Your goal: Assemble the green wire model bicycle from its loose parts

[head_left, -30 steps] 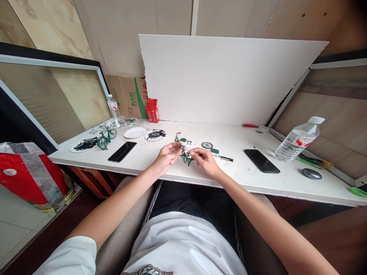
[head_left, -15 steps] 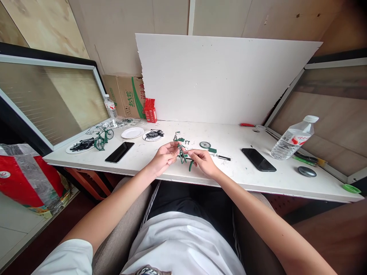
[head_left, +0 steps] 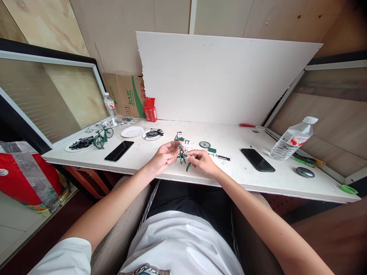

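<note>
Above the front edge of the table, my left hand (head_left: 164, 157) pinches a small green model bicycle frame (head_left: 181, 156) between thumb and fingers. Facing it, my right hand (head_left: 203, 161) is closed at the frame's right side. From under its fingertips a curved green mudguard (head_left: 188, 167) sticks out downward; whether it is joined to the frame is hidden by the fingers. Just beyond the hands lie a spoked wheel (head_left: 205, 144), a flat green piece (head_left: 212, 150), a black strip (head_left: 223, 157) and green handlebar parts (head_left: 179, 136).
A finished-looking green model bicycle (head_left: 102, 136) stands at left beside a plate of black parts (head_left: 81, 144). Phones lie on both sides, one left (head_left: 119, 151), one right (head_left: 258, 159). A water bottle (head_left: 294, 138) stands at right; a white board (head_left: 226, 80) leans behind.
My right hand has shifted slightly down, and the curved mudguard has tilted and swung a little to the left. My left hand keeps hold of the frame, almost still.
</note>
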Available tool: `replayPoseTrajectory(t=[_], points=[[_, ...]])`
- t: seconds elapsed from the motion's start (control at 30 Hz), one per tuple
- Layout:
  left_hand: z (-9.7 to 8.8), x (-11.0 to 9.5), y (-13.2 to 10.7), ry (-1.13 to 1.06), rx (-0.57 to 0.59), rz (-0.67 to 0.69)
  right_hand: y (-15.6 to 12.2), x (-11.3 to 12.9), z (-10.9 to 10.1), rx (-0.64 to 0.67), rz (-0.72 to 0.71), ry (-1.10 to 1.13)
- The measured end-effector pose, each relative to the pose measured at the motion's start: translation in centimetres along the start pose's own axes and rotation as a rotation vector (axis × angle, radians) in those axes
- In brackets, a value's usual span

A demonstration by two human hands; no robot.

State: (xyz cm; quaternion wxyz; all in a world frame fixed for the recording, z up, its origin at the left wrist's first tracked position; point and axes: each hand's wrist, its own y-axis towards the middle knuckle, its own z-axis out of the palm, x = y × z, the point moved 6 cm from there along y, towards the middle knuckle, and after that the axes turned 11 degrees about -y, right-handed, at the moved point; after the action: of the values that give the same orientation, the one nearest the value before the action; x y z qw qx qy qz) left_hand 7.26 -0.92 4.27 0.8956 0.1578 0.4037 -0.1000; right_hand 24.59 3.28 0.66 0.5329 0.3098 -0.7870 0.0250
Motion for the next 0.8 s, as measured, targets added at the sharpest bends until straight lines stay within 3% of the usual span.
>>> replayPoseTrajectory(t=[0.5,0.8], points=[[0.2,0.3,-0.3,0.132,0.108,-0.033,-0.3,0.7,0.9,0.102,0.113,0.275],[0.6,0.1,-0.3,0.203,0.141,-0.021,-0.3,1.0,1.3,0.156,0.145,0.323]])
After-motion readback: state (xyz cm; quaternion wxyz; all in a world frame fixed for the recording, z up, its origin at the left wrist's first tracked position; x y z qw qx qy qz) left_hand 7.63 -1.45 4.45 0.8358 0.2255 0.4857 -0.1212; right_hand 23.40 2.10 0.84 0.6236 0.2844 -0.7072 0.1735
